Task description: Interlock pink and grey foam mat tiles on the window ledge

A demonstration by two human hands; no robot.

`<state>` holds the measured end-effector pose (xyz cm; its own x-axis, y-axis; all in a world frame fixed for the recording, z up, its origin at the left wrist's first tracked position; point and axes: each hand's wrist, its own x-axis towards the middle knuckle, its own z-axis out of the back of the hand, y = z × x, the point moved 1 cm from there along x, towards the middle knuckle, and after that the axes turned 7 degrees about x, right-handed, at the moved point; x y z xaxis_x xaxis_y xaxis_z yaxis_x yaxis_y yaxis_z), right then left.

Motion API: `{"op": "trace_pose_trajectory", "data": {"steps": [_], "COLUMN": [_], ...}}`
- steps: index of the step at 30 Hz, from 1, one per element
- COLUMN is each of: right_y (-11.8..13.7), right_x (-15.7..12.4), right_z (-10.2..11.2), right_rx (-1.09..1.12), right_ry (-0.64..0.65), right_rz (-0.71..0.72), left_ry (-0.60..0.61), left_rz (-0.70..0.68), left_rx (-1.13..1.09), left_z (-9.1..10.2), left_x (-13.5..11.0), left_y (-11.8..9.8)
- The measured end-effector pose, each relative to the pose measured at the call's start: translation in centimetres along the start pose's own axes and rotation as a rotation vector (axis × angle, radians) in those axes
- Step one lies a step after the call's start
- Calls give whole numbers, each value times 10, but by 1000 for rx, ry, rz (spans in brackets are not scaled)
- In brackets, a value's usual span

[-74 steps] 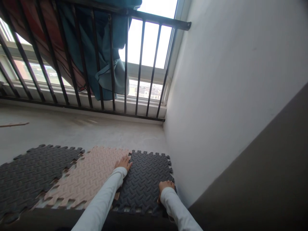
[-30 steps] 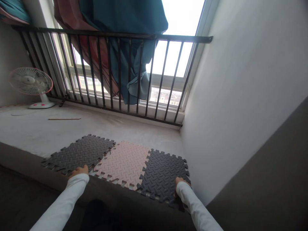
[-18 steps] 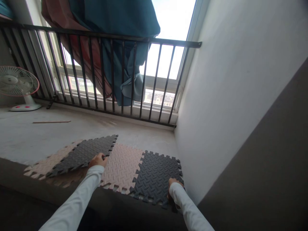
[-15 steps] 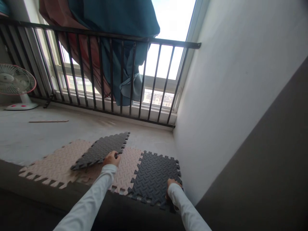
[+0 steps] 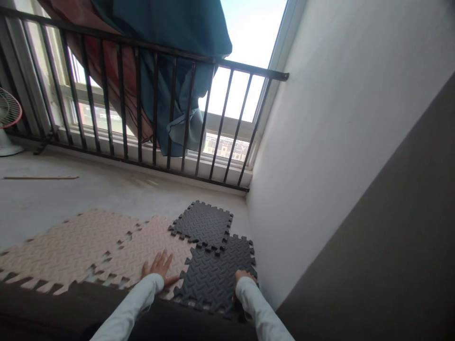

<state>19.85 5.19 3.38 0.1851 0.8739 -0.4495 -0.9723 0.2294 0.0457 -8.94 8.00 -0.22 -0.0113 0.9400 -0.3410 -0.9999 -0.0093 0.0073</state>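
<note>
Looking bendy, edge-grabbable — pink mat (image 5: 145,246) under spread left hand (image 5: 160,267), black mat (image 5: 215,278) under curled right hand (image 5: 244,276), grip unclear.

A pale raised ledge (image 5: 117,189) bears four foam puzzle mats, set toward its front edge. A left pink mat (image 5: 71,248) and a right pink mat (image 5: 137,251) lie side by side, gaps showing between their teeth. Right of them lies a near black mat (image 5: 215,279); a far black mat (image 5: 204,225) lies behind, its front edge overlapping that one. Farther left, a thin brown stick (image 5: 40,178) lies flat, and behind it stands an electric fan (image 5: 7,113), cut off at the view's border.
</note>
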Motion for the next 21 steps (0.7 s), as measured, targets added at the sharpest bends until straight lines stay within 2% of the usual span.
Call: {"op": "trace_pose_trajectory", "data": {"steps": [3,6,11,13,17,21], "right_y": [5,11,44,65,103,122], "right_x": [-8,-14,-8,1,27,54], "right_z": [8,9,-1,-3,1,6], "right_rx": [-16,-9,127,114,47,34], "right_ry": [86,101,-149,-214,-299,-351], "right_rz": [-75,-84,225,286,203,141], "left_ry": [-43,-75,-50,-50,-38,-57], "left_rz": [-11,11,26,28,30,45], "left_rx": [-8,11,47,41,48,62], "left_z": [-8,-9,-9,-11,-16,-23], "left_x": [-3,-6,-7,-6,-1,3], "left_y": [2,-3,-5,-4,-3,-3]}}
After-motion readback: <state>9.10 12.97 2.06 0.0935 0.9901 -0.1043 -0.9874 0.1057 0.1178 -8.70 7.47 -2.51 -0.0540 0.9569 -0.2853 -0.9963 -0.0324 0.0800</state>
